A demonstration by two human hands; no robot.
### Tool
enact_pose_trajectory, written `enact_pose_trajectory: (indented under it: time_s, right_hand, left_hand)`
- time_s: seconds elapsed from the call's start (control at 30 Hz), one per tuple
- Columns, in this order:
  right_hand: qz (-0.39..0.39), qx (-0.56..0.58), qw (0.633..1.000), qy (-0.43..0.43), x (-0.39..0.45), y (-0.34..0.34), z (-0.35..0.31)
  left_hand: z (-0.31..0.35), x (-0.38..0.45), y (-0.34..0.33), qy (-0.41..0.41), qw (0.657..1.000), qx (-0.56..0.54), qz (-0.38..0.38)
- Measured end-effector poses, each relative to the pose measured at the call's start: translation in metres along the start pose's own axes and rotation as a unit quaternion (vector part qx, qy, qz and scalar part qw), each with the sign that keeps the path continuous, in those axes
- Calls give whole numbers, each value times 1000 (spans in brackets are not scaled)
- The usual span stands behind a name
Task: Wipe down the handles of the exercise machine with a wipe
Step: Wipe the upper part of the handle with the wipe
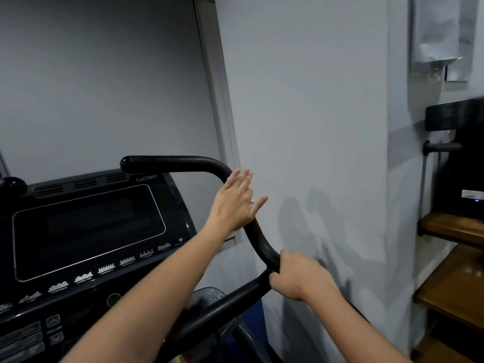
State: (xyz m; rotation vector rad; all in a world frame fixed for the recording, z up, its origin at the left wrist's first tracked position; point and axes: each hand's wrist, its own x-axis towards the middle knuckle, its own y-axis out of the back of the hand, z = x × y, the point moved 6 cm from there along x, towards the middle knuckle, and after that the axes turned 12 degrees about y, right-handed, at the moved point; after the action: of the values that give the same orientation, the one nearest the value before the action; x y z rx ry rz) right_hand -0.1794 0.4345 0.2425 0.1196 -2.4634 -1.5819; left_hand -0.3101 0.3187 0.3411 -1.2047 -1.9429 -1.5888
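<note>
A black curved handle (180,163) of the exercise machine runs from a rounded end at upper left, bends down past my hands and continues to the lower left. My left hand (234,203) lies flat against the bend with straight fingers; a sliver of white, perhaps a wipe (252,201), shows at its palm. Lower on the same bar, my right hand (298,276) grips the handle with curled fingers. A second handle end (13,183) shows at the far left.
The machine's black console (89,231) with a dark screen and buttons fills the lower left. A pale wall (314,127) stands close behind the handle. Wooden shelves (450,284) and a black appliance (461,163) sit at the right.
</note>
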Motion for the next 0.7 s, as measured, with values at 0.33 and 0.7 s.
enact_pose_trajectory:
  time_s: [0.33, 0.7]
  right_hand:
    - [5, -10, 1000, -5, -1, 0, 0]
    - [-3, -20, 1000, 0, 0, 0, -1]
  left_hand:
    - [-73, 57, 61, 10, 983, 183, 8]
    - [-33, 29, 42, -118, 974, 193, -21]
